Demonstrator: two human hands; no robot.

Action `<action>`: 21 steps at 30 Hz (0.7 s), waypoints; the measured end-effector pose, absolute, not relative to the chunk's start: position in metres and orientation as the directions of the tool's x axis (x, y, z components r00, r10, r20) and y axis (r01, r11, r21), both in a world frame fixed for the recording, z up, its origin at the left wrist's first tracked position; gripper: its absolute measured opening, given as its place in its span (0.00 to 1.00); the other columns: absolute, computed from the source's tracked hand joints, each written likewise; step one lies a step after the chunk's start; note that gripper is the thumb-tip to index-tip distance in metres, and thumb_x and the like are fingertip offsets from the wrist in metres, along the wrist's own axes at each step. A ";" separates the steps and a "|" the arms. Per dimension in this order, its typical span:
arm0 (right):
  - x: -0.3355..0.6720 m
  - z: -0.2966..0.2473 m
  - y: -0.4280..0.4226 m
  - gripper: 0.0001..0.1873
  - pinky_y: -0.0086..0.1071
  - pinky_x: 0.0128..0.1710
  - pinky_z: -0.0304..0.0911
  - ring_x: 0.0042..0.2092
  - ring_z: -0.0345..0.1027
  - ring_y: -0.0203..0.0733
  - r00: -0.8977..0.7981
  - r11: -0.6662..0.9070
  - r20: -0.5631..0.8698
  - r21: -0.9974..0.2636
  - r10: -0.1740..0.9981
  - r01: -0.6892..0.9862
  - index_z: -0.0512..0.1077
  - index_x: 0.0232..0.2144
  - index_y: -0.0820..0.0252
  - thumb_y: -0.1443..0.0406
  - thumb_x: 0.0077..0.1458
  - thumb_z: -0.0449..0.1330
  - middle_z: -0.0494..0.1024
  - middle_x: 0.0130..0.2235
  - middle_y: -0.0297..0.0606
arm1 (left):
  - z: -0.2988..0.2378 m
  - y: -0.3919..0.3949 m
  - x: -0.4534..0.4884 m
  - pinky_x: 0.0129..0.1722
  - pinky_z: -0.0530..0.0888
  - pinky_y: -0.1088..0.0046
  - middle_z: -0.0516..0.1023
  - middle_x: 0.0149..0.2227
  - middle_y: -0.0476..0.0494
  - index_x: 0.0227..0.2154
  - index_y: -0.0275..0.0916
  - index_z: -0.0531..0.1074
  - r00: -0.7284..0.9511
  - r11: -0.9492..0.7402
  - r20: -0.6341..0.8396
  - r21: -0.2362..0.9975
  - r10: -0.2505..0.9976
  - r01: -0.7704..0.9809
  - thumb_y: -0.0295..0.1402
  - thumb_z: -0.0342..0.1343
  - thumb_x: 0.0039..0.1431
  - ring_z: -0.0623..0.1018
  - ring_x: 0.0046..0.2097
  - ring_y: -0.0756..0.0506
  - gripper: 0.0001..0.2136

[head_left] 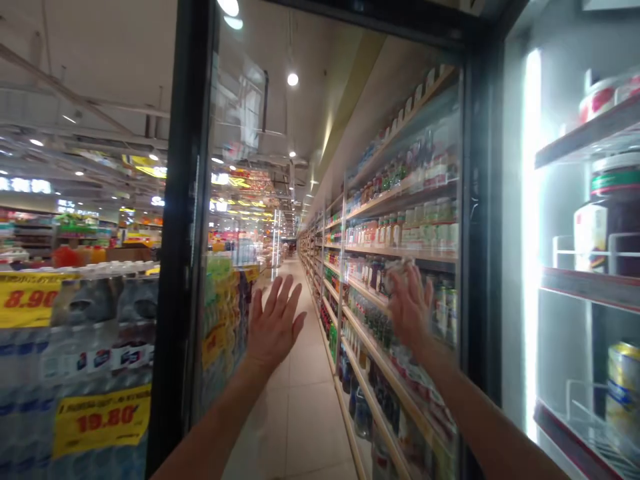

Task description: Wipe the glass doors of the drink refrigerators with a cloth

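A glass cooler door in a black frame (184, 220) stands swung open before me, and shelves and aisle show through or in its pane. My left hand (274, 320) lies flat against the glass, fingers spread, holding nothing. Farther right, my right hand (411, 303) is up at the pane, slightly blurred. A pale crumpled cloth (399, 267) shows at its fingertips, pressed to the glass; most of it is hidden behind the fingers.
At right is the lit cooler interior, with a dark bottle (620, 220) and a can (623, 380) on wire-fronted shelves. To the left stand stacked packs of bottled water (95, 353) with yellow price signs (103, 420). A tiled floor (290, 413) runs down the aisle.
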State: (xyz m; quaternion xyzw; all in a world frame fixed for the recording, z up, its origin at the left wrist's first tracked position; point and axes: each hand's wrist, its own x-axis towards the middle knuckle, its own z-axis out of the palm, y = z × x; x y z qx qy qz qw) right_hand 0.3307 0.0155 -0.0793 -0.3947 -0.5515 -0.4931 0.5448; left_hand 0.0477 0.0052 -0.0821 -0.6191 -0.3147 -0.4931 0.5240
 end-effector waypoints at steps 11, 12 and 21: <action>0.319 -0.054 0.013 0.28 0.57 0.59 0.43 0.64 0.47 0.53 0.010 0.207 0.996 0.009 -0.091 0.978 0.56 0.60 0.52 0.66 0.57 0.46 0.55 0.64 0.47 | -0.083 0.005 0.049 0.64 0.46 0.57 0.64 0.59 0.39 0.63 0.40 0.48 0.292 -0.280 0.949 -0.314 -0.119 0.907 0.36 0.48 0.62 0.56 0.65 0.43 0.28; 0.318 -0.052 0.014 0.28 0.58 0.58 0.44 0.65 0.46 0.54 0.121 0.203 0.986 -0.096 -0.114 0.974 0.55 0.61 0.54 0.66 0.58 0.45 0.53 0.64 0.49 | -0.083 0.004 0.049 0.64 0.46 0.57 0.64 0.59 0.39 0.63 0.40 0.48 0.293 -0.279 0.948 -0.316 -0.121 0.907 0.36 0.48 0.62 0.56 0.64 0.43 0.28; 0.311 -0.046 0.012 0.26 0.51 0.62 0.41 0.64 0.48 0.47 -0.192 0.160 0.975 0.208 -0.110 0.965 0.61 0.57 0.52 0.68 0.56 0.48 0.58 0.63 0.44 | -0.083 0.004 0.048 0.64 0.46 0.57 0.63 0.60 0.38 0.63 0.40 0.50 0.293 -0.293 0.950 -0.313 -0.108 0.904 0.36 0.47 0.62 0.55 0.65 0.43 0.27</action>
